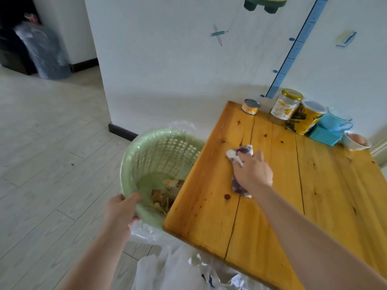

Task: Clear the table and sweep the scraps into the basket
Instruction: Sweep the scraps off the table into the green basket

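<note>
A pale green plastic basket point(146, 155) lined with a clear bag is held tilted against the left edge of the wooden table point(314, 206). My left hand point(121, 212) grips the basket's near rim. Yellowish scraps point(161, 199) lie in the bottom of the basket. My right hand point(253, 170) presses flat on a purple and white rag point(240, 151) in the middle of the table, fingers towards the basket. Part of the rag is hidden under the hand.
Along the table's far edge by the wall stand a small tin point(250, 106), a glass jar with a gold lid point(285, 106), a yellow can point(305, 117), a blue cup point(337, 120) on a blue box and a white bowl point(356, 141). Plastic bags point(178, 266) lie on the floor below.
</note>
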{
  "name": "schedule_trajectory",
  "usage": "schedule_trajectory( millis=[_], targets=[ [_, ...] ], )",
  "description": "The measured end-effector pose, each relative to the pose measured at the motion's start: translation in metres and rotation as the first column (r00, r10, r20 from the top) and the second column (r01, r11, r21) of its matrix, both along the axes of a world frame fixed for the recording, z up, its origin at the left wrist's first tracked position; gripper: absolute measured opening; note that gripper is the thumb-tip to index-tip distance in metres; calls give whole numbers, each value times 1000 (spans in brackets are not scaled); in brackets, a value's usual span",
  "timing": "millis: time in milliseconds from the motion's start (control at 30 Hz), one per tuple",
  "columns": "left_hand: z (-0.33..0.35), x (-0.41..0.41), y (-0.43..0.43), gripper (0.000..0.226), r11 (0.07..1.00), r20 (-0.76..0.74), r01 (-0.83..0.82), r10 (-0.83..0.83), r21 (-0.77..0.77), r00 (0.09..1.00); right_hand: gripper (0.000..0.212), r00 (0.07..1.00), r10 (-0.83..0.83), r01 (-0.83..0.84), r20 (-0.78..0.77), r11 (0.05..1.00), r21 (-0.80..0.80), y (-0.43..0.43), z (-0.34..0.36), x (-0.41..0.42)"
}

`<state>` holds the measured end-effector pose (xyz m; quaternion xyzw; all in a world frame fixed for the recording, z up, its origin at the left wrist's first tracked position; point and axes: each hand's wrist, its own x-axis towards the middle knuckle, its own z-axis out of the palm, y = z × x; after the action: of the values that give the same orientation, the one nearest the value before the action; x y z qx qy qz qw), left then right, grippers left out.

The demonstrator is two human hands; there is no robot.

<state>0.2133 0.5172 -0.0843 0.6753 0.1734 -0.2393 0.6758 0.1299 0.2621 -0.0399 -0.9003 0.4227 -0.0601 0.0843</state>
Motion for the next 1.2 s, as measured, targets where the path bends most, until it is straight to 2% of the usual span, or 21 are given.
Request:
schedule_trajectory(
  millis=[200,400,467,567,667,800,933,1067,1200],
  targets=[
    [-5,7,-8,14,1000,-18,-18,19,6,1000,40,954,285,-284,93,959,-21,96,-8,19],
    [-5,13,-10,11,1000,-18,-21,21,23,1000,38,888,439,-450,137,890,70,127,-13,54],
    [-3,13,-10,12,1000,-9,-18,19,11,1000,39,865,417,-476,278,857,196,124,-12,69],
    [-2,14,-9,11,999,-14,-25,25,22,1000,40,818,272,-482,507,805,346,116,-4,85],
    [-5,19,-6,8,999,-29,-45,46,19,999,41,829,294,-495,475,781,381,106,6,97],
    [-6,26,-5,8,996,-50,-84,84,3,995,38,837,144,-446,528,740,504,98,19,116],
    [-10,34,-5,10,993,-56,-120,120,1,991,33,828,307,-497,470,791,358,98,22,132],
    [-18,42,-6,11,990,-80,-140,138,-21,987,32,850,382,-497,362,809,314,94,13,145],
    [-43,60,-10,13,982,-123,-190,185,-24,975,34,852,263,-456,453,799,392,86,6,158]
  ],
)
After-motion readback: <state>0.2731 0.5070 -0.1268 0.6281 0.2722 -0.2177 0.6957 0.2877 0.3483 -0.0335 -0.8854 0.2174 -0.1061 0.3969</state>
